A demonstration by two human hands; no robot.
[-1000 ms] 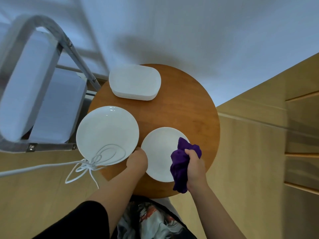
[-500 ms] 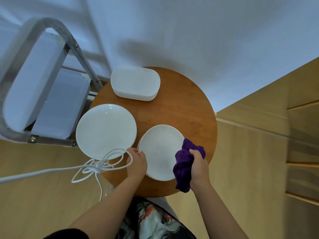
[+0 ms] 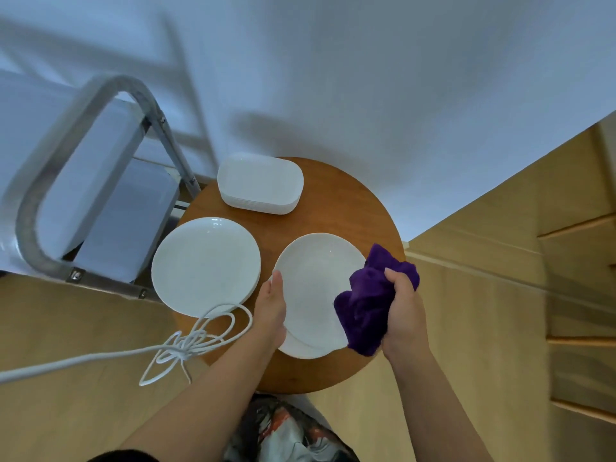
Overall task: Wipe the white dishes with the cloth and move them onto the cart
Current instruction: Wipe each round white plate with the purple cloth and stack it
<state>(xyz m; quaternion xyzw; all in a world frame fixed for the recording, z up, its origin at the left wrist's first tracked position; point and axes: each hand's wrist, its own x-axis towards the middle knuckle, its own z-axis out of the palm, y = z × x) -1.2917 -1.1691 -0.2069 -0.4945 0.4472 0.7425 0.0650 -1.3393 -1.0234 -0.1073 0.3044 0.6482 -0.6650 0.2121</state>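
Both forearms are bare from elbow to wrist, and the left hand (image 3: 271, 306) and right hand (image 3: 405, 310) wear no gloves, rings or watch. A black sleeve (image 3: 123, 456) edge shows on the left upper arm, below the round wooden desk (image 3: 336, 201). Just below the desk's near edge lies a patterned garment (image 3: 286, 435) in grey, black, white and orange-red.

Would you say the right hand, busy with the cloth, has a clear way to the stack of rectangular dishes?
Probably yes: bare tabletop lies between the right hand and the stack, but it grips the purple cloth.
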